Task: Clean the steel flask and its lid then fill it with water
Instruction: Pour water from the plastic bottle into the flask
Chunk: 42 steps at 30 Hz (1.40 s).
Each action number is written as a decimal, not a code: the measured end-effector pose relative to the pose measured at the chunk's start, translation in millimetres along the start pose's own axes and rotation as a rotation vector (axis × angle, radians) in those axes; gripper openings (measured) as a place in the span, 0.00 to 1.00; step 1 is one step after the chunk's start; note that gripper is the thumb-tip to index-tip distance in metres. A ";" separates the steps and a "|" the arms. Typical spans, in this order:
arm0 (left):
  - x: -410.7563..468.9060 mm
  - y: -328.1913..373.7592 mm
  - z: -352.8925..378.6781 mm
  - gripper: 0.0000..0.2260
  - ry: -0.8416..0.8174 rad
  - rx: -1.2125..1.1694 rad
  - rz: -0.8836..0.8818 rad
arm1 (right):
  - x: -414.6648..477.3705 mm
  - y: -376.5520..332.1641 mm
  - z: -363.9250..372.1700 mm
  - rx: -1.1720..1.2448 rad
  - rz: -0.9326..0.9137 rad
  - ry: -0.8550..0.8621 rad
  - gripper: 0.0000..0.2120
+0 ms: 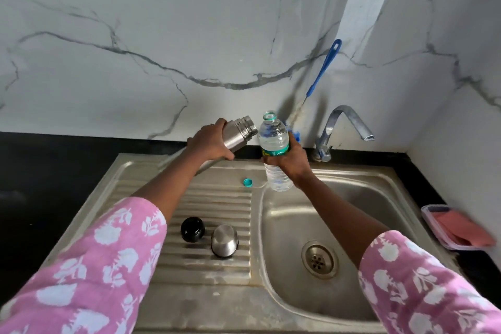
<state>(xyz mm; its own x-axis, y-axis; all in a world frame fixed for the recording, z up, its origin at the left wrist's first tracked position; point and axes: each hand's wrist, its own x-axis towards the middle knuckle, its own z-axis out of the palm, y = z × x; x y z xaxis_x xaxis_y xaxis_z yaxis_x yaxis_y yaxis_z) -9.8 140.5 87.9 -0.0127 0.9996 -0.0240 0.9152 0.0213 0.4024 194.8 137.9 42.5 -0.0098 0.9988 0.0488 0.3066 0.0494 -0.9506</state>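
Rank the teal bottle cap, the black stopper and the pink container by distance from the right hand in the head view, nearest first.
1. Teal bottle cap: on the drainboard, just left of and below the right hand.
2. Black stopper: farther forward on the drainboard, to the left.
3. Pink container: far right, beyond the sink.

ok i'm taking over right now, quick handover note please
Left hand grips the steel flask, open, mouth tilted toward the water bottle. Right hand grips that bottle, uncapped and upright, nothing pouring yet. Black stopper and steel cup lid sit on the drainboard, teal cap further back. Whether washing is finished, can't tell. Left: fill flask, refit lids.
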 end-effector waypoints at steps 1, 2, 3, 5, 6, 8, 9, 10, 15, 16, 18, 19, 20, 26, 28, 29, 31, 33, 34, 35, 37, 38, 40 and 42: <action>0.5 8.7 2.4 0.37 0.030 -0.063 0.025 | -0.9 -4.0 -11.9 -0.023 -0.012 0.008 0.30; 0.4 14.1 5.7 0.36 0.053 -0.130 0.037 | -2.7 -6.2 -19.6 -0.040 -0.019 0.011 0.30; 0.3 22.7 8.0 0.36 0.082 -0.199 0.055 | -3.5 -9.0 -30.7 -0.056 -0.027 0.020 0.29; -2.2 39.2 13.5 0.36 0.148 -0.333 0.085 | -6.2 -14.0 -52.0 -0.098 -0.034 0.037 0.28; -4.0 47.5 15.8 0.35 0.176 -0.398 0.097 | -6.9 -17.2 -62.4 -0.122 -0.038 0.045 0.28; -8.5 64.0 20.9 0.34 0.196 -0.518 0.118 | -8.6 -23.0 -82.4 -0.161 -0.046 0.046 0.28; -11.2 71.3 24.4 0.33 0.192 -0.563 0.119 | -9.4 -24.5 -91.0 -0.179 -0.048 0.043 0.28; -14.6 79.0 29.9 0.33 0.183 -0.595 0.113 | -11.8 -24.6 -100.0 -0.199 -0.045 0.041 0.27; -29.0 111.6 59.8 0.34 0.153 -0.650 0.120 | -24.4 -22.8 -135.9 -0.259 -0.052 0.020 0.28; -31.7 116.4 65.2 0.34 0.149 -0.663 0.126 | -26.6 -23.3 -141.7 -0.288 -0.061 0.017 0.28; -35.7 124.7 76.3 0.34 0.148 -0.704 0.116 | -30.6 -24.6 -154.2 -0.396 -0.078 0.011 0.30; -38.2 127.9 81.1 0.34 0.149 -0.723 0.101 | -32.5 -24.4 -160.0 -0.461 -0.087 0.003 0.30; -41.4 132.1 85.3 0.34 0.148 -0.736 0.094 | -35.0 -24.5 -166.5 -0.513 -0.098 -0.010 0.31; -55.9 147.3 100.6 0.32 0.154 -0.779 0.094 | -42.3 -29.1 -195.8 -0.697 -0.135 -0.081 0.34; -59.5 149.0 105.7 0.32 0.156 -0.782 0.086 | -44.1 -30.4 -202.3 -0.762 -0.144 -0.105 0.34; -61.3 149.6 108.2 0.32 0.161 -0.775 0.086 | -44.3 -30.6 -205.1 -0.797 -0.151 -0.114 0.33; -65.4 150.9 113.4 0.32 0.170 -0.751 0.095 | -45.7 -31.7 -209.7 -0.864 -0.162 -0.126 0.32; -69.3 151.3 117.7 0.32 0.168 -0.732 0.104 | -47.3 -32.8 -213.1 -0.924 -0.164 -0.135 0.32; -70.9 151.3 119.7 0.32 0.164 -0.728 0.106 | -48.4 -33.5 -214.3 -0.949 -0.164 -0.138 0.31; -72.7 151.9 121.8 0.33 0.158 -0.728 0.104 | -49.9 -33.7 -215.9 -0.968 -0.165 -0.142 0.31; -75.1 153.0 125.8 0.33 0.155 -0.745 0.097 | -52.2 -34.0 -218.2 -0.991 -0.165 -0.146 0.31; -76.6 153.9 127.8 0.33 0.157 -0.756 0.093 | -53.5 -33.8 -219.1 -0.997 -0.163 -0.147 0.31; -79.5 155.7 130.5 0.32 0.163 -0.776 0.087 | -55.6 -33.4 -220.4 -1.001 -0.161 -0.152 0.33; -81.5 156.7 133.0 0.31 0.162 -0.795 0.092 | -56.9 -33.5 -221.4 -1.011 -0.162 -0.158 0.34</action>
<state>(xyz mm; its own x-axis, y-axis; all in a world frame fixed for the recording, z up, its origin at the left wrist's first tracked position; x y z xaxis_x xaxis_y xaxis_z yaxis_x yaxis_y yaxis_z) 188.3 60.1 31.2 -0.0657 0.9867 0.1490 0.3569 -0.1162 0.9269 395.9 78.2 139.5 -0.2251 0.9734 0.0428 0.9457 0.2288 -0.2309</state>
